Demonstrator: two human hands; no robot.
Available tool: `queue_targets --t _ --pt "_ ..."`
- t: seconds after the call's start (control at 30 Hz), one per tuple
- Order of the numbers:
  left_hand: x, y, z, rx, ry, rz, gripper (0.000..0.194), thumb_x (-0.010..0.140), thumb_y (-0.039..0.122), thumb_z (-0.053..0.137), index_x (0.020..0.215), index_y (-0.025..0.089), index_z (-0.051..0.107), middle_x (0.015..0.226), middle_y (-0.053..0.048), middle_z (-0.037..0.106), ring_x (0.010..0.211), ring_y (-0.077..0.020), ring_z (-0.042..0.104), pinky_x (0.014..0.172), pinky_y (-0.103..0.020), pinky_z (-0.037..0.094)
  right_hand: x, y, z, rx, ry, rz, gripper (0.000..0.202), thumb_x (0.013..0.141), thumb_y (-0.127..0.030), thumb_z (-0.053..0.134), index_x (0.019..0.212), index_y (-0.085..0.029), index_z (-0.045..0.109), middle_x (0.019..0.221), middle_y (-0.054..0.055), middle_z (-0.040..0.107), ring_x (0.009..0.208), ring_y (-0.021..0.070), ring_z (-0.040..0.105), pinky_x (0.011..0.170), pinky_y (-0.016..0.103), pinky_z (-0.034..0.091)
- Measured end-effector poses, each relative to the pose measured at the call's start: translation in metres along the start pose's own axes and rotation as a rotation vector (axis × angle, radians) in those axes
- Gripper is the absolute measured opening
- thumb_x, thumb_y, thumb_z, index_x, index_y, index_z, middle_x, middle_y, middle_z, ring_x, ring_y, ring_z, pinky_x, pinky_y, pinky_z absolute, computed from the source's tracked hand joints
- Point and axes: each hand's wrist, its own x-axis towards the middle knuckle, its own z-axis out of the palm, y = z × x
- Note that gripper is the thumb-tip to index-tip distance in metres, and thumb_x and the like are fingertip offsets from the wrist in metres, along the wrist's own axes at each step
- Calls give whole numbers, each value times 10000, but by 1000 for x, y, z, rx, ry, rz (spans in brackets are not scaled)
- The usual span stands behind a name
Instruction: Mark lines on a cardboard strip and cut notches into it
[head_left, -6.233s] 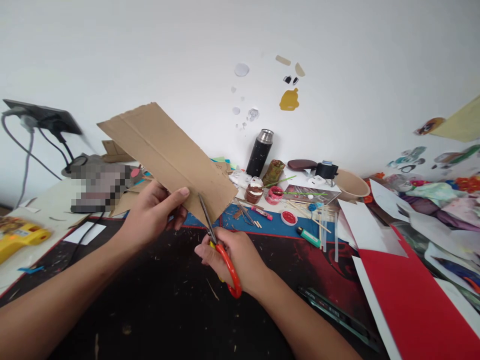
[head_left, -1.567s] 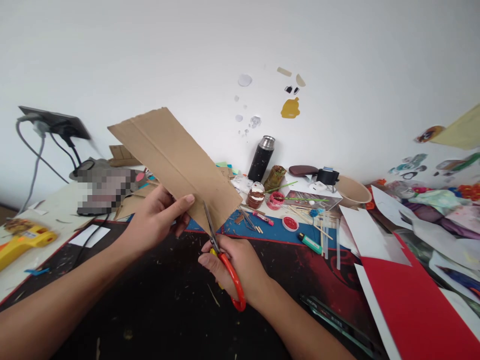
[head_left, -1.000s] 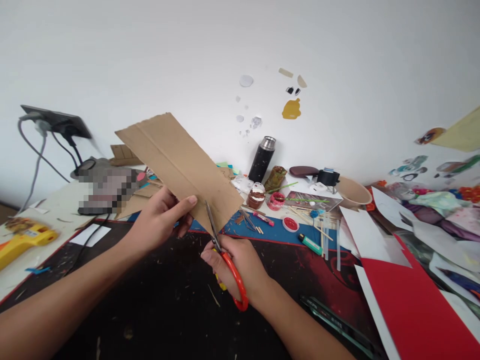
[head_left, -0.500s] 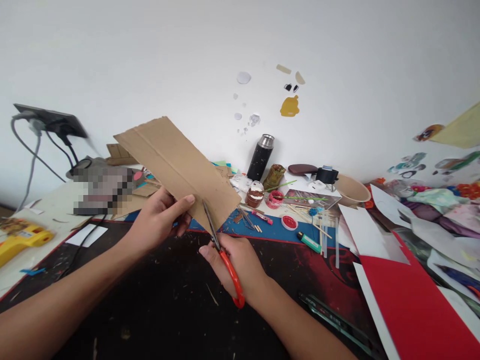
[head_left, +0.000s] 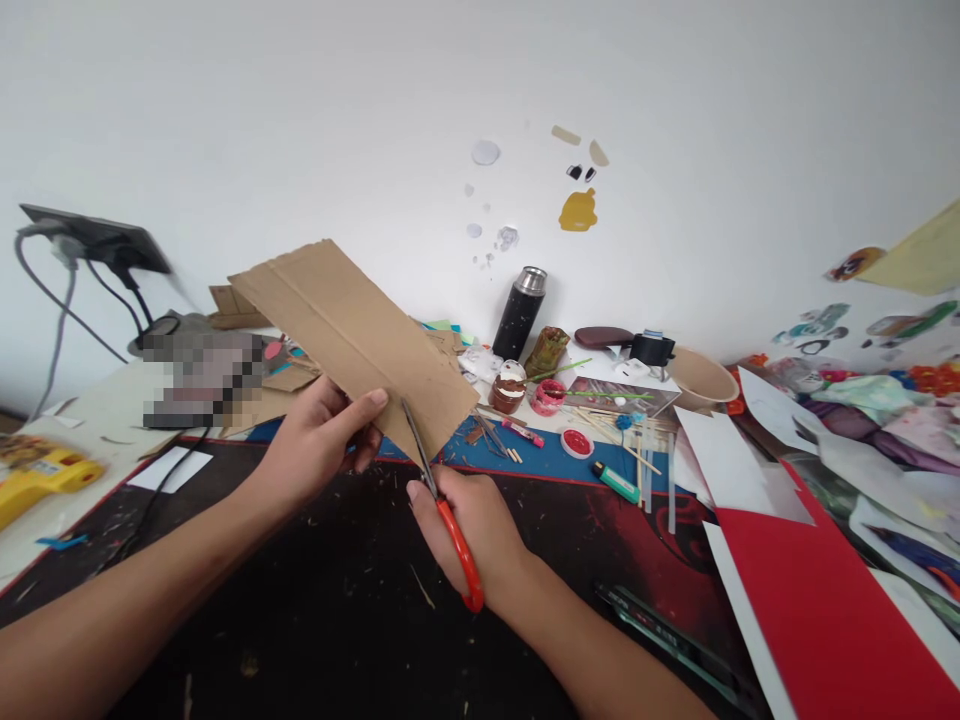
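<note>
A flat, brown piece of cardboard (head_left: 352,320) with a crease along its length is held tilted above the dark mat. My left hand (head_left: 326,435) pinches its lower edge, thumb on top and fingers underneath. In my right hand (head_left: 472,530) is a pair of scissors (head_left: 459,550) with red-orange handles. The scissor blades lie across the cardboard's lower right corner, just right of my left thumb. One blade shows on top of the sheet; the other is hidden behind it.
A black thermos (head_left: 519,312) stands by the wall, with paint jars (head_left: 508,388) nearby. A green glue tube (head_left: 616,482) and a cutter knife (head_left: 664,635) lie on the mat (head_left: 315,620). Red card (head_left: 825,590) lies at right, a yellow glue gun (head_left: 49,480) at left.
The scissor handles and my right thumb have drawn slightly closer together as the blades close a little on the cardboard. My left hand keeps its pinch. The whole view has shifted slightly.
</note>
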Motion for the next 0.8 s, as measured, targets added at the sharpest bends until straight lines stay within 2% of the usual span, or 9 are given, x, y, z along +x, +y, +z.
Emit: queue_targets --t 0.2,0.4,0.63,0.8 --pt "0 -1 1 -12 1 -7 426 928 580 842 961 278 544 597 63 609 393 -143 529 357 -236 342 0 0 6 22 13 20 391 1094 -429 604 772 -266 454 654 -12 548 608 172 509 650 311 389" --pt "0 -1 2 -22 1 -7 436 922 587 843 946 274 540 589 65 605 385 -134 513 362 -232 352 -1 -7 0 14 -17 4 348 1095 -415 556 799 -270 445 660 -5 538 600 175 500 645 314 370" --pt "0 -3 2 -17 19 -24 461 893 607 850 966 273 540 582 72 602 386 -140 520 355 -232 334 -1 -7 3 19 7 6 319 1078 -383 560 804 -259 455 664 -13 527 604 163 485 651 304 353" --pt "1 -4 0 -13 13 -7 459 894 596 854 983 274 540 582 70 609 380 -140 518 347 -234 336 -1 -7 4 49 -12 60 344 1077 -356 601 778 -254 467 637 -30 509 582 149 476 627 285 353"
